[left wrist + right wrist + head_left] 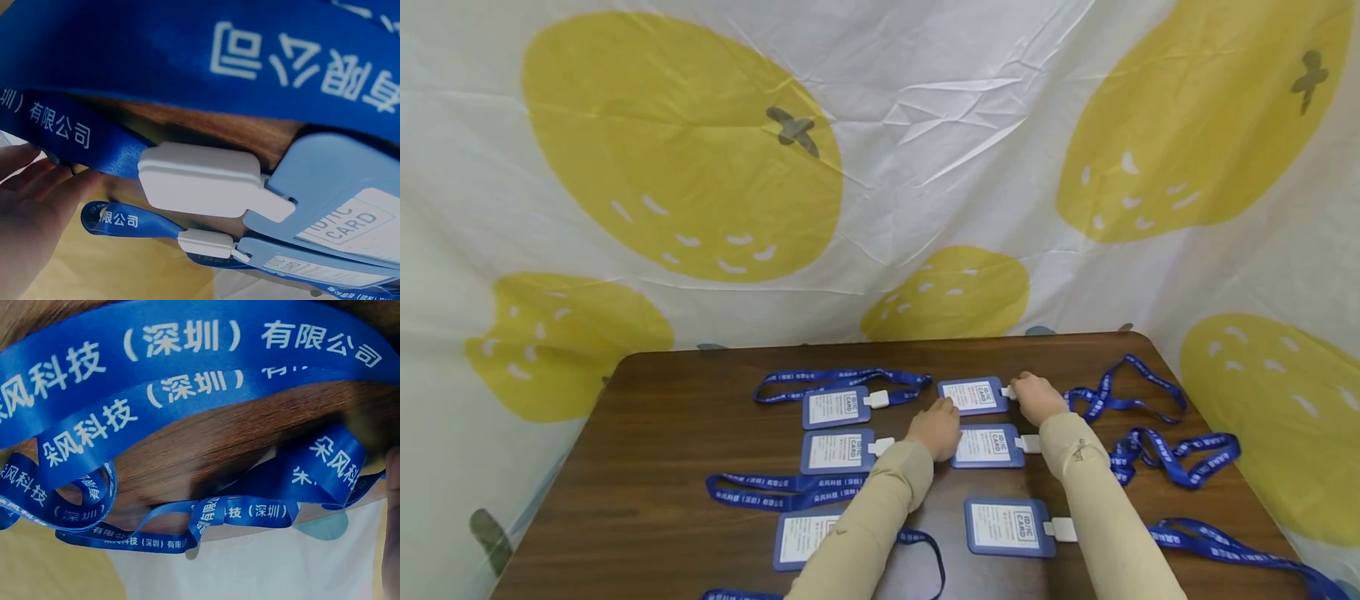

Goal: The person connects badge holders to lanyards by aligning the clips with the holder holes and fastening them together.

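My left hand reaches to the lower left corner of the far right ID card holder, its fingertips right at the blue edge. My right hand is at that holder's other end, pinching the white clip and partly covering it. From there a blue lanyard runs right in a loose loop. Extended fingers of the left hand show in the left wrist view beside a lanyard and white clip. Only a sliver of the right hand shows at the right wrist view's edge.
Two more holders lie below in the right column, lanyards trailing right. The left column has holders with folded lanyards. All lie on a brown wooden table before a fruit-patterned cloth.
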A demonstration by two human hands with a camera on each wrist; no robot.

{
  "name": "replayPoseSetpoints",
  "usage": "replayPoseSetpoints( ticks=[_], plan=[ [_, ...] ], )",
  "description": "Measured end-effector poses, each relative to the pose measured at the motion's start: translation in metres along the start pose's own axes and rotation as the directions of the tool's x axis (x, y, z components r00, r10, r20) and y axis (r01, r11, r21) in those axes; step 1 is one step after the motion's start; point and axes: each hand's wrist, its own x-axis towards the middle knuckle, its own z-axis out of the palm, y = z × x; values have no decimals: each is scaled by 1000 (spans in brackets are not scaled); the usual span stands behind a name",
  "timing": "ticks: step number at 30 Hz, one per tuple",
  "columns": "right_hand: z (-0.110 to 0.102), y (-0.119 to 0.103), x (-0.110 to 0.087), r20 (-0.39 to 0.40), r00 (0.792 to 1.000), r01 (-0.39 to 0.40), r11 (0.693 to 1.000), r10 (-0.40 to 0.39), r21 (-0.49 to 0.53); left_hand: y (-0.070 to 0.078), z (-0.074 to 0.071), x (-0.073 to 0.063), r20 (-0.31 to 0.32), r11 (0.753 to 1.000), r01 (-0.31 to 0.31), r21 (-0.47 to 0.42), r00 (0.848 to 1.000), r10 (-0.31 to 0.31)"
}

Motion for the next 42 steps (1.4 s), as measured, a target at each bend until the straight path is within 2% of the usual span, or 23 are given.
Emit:
replayPoseSetpoints(
  ticks=[1,4,7,8,11,21,35,42],
  plan=[
    [1,0,0,-13,1000,-6,1000,6,12,-2,10,7,-23,1000,-10,7,1000,10],
    [2,0,-1,-58,998,-8,999,10,37,-2,13,10,-19,1000,-12,23,1000,12],
    [4,0,-1,-92,995,-21,998,26,60,-2,11,8,-17,1000,-14,23,1000,15],
    [5,0,-1,-100,994,-24,997,31,69,1,1,2,7,1000,-4,15,1000,4],
    [6,0,0,-113,992,-37,995,47,92,1,-1,-1,-2,1000,-4,-5,1000,4],
    [6,-2,2,-68,995,-59,990,68,128,-6,-1,-3,5,995,-28,-91,1000,29],
    [6,-7,6,-65,996,-56,995,62,88,-13,-2,-2,-15,993,-98,-69,995,97],
    [2,-8,9,-86,996,-29,998,34,62,-12,-9,-4,15,994,-89,-67,996,91]
  ],
)
